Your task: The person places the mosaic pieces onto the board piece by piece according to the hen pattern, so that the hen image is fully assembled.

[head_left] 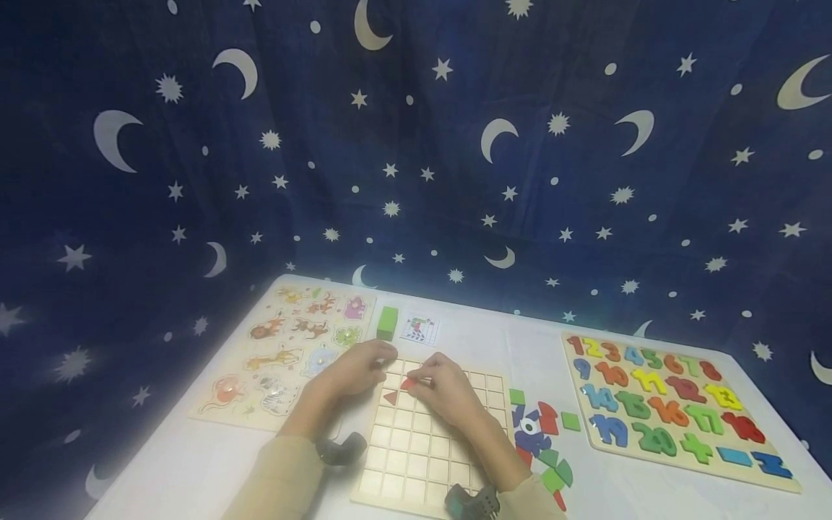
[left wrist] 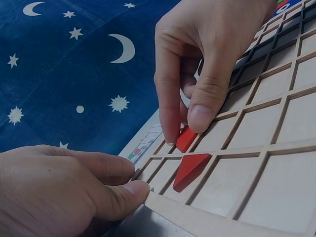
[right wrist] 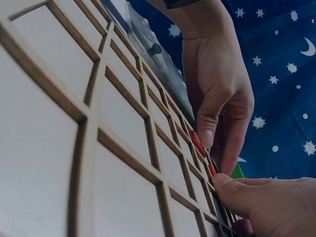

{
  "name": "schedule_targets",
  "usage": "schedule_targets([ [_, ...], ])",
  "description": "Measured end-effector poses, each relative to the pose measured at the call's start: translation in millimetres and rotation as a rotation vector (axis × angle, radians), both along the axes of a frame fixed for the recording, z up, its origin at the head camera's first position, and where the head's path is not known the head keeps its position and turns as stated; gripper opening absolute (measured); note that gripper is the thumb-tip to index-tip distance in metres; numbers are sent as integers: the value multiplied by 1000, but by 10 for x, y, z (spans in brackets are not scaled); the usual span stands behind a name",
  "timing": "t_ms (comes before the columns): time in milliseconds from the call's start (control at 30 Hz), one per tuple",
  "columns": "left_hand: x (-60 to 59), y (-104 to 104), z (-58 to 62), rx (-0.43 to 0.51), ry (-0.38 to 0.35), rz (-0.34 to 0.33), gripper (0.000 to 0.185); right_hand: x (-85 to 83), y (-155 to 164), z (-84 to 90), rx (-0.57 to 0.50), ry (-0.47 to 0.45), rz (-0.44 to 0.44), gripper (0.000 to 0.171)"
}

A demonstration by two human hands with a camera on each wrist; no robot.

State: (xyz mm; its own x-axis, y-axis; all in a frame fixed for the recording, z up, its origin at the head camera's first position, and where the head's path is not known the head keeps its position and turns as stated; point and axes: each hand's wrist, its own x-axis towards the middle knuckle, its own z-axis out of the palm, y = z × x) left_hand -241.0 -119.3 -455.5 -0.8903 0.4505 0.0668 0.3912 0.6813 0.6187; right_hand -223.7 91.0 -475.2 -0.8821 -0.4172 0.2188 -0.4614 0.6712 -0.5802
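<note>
Covering the counter (head_left: 481,339) were puzzle boards; the grid board (head_left: 422,448) lay central. The left hand (head_left: 354,368) rested relaxed against its far edge (holding nothing), while the right hand (head_left: 445,386) pinched a red piece (left wrist: 186,139) over a cell, beside a red triangle (left wrist: 190,170).

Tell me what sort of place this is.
Probably a staged tabletop play or recording corner, not a plain room: a white table hemmed in by a dark blue moon-and-star cloth backdrop, with children's wooden puzzles laid out, such as the number puzzle and the animal puzzle.
</note>
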Motion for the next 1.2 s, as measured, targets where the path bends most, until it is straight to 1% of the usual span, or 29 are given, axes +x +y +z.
schedule_targets([
  [333, -3, -1, -32, 23, -11, 3, 44, 18, 7, 28, -10, -13, -1, 22],
  [467, -2, 1, -37, 17, -7, 2, 43, 9, 25, 61, -9, -24, 9, 24],
  [567, -2, 0, -33, 17, -4, 3, 43, -13, 58, 127, -6, -29, 15, 27],
  [700, -3, 4, -19, 12, -5, 9, 42, -19, 152, 308, -35, -32, 31, 29],
  [767, 8, 9, -19, 17, -15, 16, 43, -5, 232, 419, -54, -37, 30, 28],
  [867, 16, 14, 2, 20, -22, 20, 44, 12, 392, 577, -72, -13, 18, 28],
  [967, 14, 11, 26, 24, -27, 26, 44, 31, 599, 691, -72, 5, -2, 29],
  [1067, 9, 1, 31, 18, -28, 23, 44, 64, 831, 732, -77, 19, -30, 25],
  [1200, 6, -16, 11, 15, -34, 16, 45, 118, 1137, 700, -74, 39, -51, 20],
])
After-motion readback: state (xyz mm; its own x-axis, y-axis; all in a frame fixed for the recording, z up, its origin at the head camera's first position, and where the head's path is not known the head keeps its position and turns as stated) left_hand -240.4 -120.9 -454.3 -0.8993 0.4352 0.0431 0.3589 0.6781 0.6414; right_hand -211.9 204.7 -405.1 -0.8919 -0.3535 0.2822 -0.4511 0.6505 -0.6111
